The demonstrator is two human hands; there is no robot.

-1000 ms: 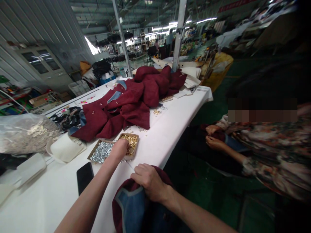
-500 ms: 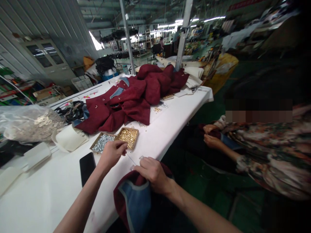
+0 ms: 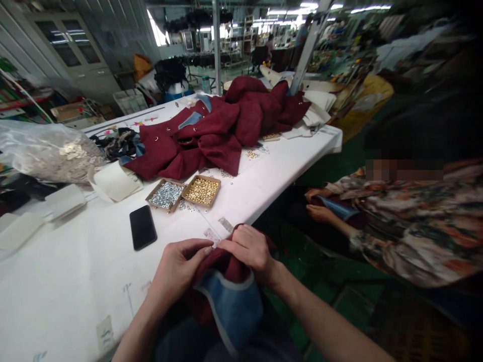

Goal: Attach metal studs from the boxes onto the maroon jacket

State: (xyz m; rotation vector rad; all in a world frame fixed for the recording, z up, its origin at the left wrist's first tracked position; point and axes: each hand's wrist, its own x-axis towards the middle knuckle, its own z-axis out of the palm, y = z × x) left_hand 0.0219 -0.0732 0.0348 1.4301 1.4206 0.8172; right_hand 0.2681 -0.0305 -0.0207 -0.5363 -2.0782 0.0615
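Observation:
A maroon cloth piece (image 3: 236, 269) with a blue, pale-edged panel (image 3: 234, 306) hangs over the table's near edge. My right hand (image 3: 252, 251) is closed around its upper fold. Close beside it, my left hand (image 3: 181, 266) is pinched at the cloth's edge, its fingertips almost meeting those of the right. Whatever small thing lies between the left fingertips is hidden. Beyond the hands stand a box of gold-coloured metal eyelets (image 3: 203, 190) and a box of silver-coloured metal rings (image 3: 166, 194), side by side.
A black phone (image 3: 143, 228) lies left of the boxes. Maroon garment pieces (image 3: 222, 125) are heaped farther back on the white table (image 3: 71, 281). A plastic bag (image 3: 49, 151) sits at left. At right, a seated co-worker (image 3: 411, 226) holds cloth.
My left hand has come from beside the gold box back to the cloth in my right hand. The view has shifted, so both boxes and the phone show fully.

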